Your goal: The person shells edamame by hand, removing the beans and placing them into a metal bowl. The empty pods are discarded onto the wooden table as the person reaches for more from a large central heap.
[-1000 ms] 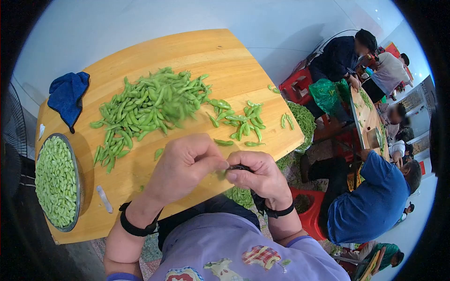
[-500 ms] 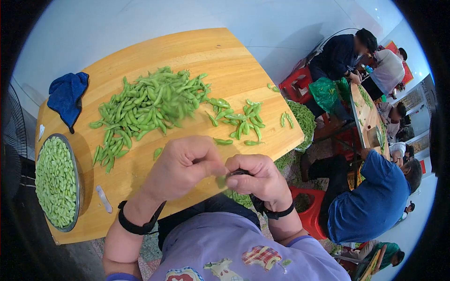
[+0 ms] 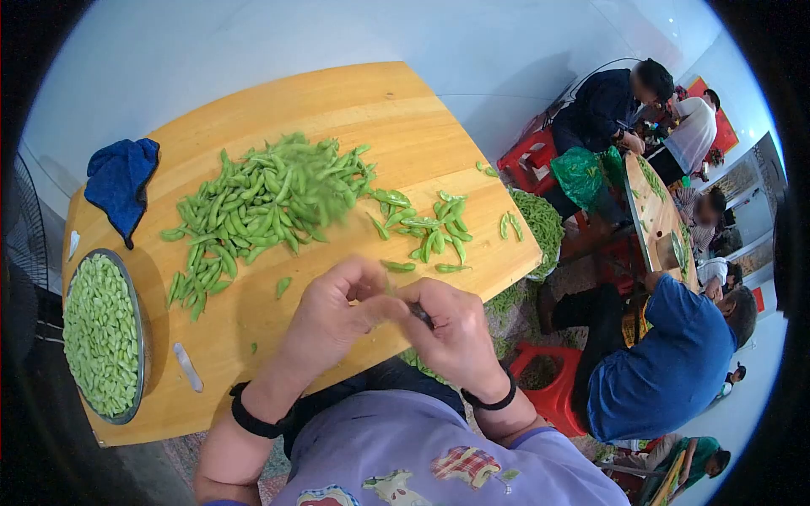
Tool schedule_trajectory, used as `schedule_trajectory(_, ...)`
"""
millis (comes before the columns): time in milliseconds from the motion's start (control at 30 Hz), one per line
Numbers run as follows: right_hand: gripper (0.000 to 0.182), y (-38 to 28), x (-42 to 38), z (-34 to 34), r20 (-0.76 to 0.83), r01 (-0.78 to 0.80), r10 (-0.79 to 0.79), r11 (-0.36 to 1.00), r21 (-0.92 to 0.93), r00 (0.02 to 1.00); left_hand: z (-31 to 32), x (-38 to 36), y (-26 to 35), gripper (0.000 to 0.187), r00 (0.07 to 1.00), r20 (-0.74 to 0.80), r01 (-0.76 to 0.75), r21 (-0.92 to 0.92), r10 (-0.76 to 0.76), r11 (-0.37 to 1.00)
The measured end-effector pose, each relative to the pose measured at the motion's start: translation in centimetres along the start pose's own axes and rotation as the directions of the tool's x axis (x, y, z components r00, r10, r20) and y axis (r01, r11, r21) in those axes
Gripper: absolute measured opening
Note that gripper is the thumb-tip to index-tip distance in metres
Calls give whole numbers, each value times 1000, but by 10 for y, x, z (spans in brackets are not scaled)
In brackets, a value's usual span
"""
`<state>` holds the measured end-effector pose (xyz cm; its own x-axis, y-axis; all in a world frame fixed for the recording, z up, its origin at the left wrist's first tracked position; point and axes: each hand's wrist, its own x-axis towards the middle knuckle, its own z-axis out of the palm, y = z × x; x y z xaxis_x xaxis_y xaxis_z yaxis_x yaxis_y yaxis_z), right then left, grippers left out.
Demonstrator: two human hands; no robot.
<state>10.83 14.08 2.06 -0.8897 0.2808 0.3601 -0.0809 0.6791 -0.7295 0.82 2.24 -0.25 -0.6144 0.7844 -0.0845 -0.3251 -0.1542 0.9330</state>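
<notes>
Fingers [image 3: 371, 305] of left hand [image 3: 333, 316] and right hand [image 3: 451, 329] pinched together at the near edge of the bench [image 3: 396, 110], tips meeting; something small and dark shows between them at the right fingertips, too hidden to tell what it is, likely one pod but can't confirm. Both hands clenched tight around that spot, touching each other. Landmark: big pod pile [image 3: 261, 198] mid-bench. Hands sit nearer the person than the pile, well apart from it. Smaller pod scatter [image 3: 426, 228] lies right of the pile, just beyond the hands. Metal bowl [image 3: 142, 337] full of shelled beans [image 3: 97, 333] left of and nearer than the pile, at the bench's left end. Blue cloth [image 3: 118, 181] left of the pile, at the far-left corner. Small white piece [image 3: 187, 367] between bowl and left wrist. Black band on each wrist. Other people sit at another bench far right of the pile.
</notes>
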Motion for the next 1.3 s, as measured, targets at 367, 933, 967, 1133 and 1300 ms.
schedule_trajectory(367, 9, 11, -2, -9, 400, -583, 430, 676, 451, 809, -3, -8, -3, 13, 994, -14, 111, 143, -111, 983)
schedule_trajectory(933, 15, 10, -5, 36, 32, -28, 22, 973, 228, 999, -5, -24, -39, 15, 981, -179, -141, -401, 74, 905)
schedule_trajectory(967, 15, 5, -4, 40, 41, -26, 16, 970, 240, 999, -5, -27, -39, 15, 978, -194, -147, -395, 74, 907)
schedule_trajectory(1133, 17, -10, 1, 53, -20, 59, -58, 997, 40, 998, -12, -35, -34, 20, 966, -254, -124, -609, -44, 783)
schedule_trajectory(1300, 19, -16, 5, 60, 10, 114, -115, 992, 58, 993, -26, -44, -38, 20, 975, -185, -52, -735, -126, 676)
